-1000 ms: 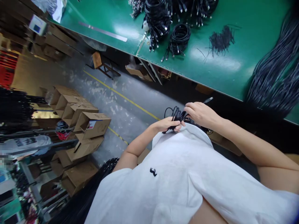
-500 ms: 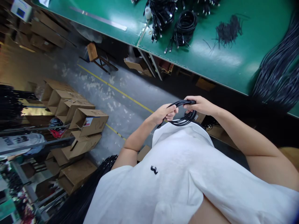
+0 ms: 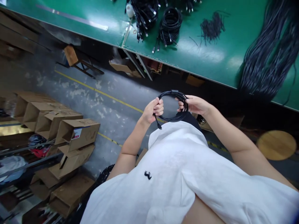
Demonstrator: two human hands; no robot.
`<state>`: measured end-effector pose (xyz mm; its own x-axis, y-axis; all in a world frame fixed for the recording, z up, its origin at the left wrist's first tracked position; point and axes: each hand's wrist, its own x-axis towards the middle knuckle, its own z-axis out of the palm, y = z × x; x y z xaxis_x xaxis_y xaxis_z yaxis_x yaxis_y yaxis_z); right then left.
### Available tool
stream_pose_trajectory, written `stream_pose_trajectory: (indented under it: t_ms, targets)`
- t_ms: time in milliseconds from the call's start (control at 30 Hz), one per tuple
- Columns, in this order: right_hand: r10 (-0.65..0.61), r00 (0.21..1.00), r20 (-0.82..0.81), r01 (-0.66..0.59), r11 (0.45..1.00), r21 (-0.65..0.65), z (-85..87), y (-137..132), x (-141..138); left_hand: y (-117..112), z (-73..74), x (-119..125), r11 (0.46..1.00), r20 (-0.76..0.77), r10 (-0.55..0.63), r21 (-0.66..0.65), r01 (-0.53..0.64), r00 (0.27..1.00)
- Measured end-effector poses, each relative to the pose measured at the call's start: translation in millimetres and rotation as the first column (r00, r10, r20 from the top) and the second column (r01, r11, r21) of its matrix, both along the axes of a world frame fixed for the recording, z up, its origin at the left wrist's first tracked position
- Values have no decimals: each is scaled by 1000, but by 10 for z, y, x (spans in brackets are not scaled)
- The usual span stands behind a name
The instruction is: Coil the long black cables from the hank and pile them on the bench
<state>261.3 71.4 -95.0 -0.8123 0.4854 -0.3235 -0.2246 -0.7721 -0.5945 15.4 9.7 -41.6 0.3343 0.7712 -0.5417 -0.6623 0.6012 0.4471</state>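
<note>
A coiled black cable point(image 3: 171, 119) forms a ring held in front of my waist, off the table. My left hand point(image 3: 153, 109) is closed round the ring's left side, and a cable end with a plug point(image 3: 159, 126) hangs below that fist. On the opposite side my right hand point(image 3: 193, 104) grips the coil between thumb and fingers. A thicker black piece sits on the top of the ring. Farther off, on the green table point(image 3: 210, 65), lie a stack of coiled cables point(image 3: 171, 23) and a bunch of cables with metal plugs point(image 3: 145, 14).
Long loose black cables point(image 3: 261, 56) drape over the table's right part, near a pile of short black ties point(image 3: 212, 27). Open cardboard boxes point(image 3: 79, 135) line the floor at left. A wooden stool point(image 3: 70, 55) and a round stool seat point(image 3: 277, 145) stand nearby.
The coil has turned to face the camera as a wide open ring. My left hand has shifted left, and the plug end now hangs free. The view has swung right.
</note>
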Motion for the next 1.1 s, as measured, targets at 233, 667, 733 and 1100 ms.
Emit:
stream_pose_trajectory:
  t_ms: [233,667,733,1100]
  targets:
    - [-211,977,32,212,977,-27,-381,254,-313,357,-100,-14,993,-107,116,0,-116,988]
    - [-518,280,808,-52,832,552,-1225,2797,964,1334,-175,391,977,-616,79,-108,-184,783]
    - [-596,189,781,-163,765,623,-1313,3293,1015,1417,-161,494,967,-616,73,-149,-206,785]
    - [-611,24,792,-672,576,465,-1392,3882,1093,1674,-173,771,963,-626,53,-174,-206,778]
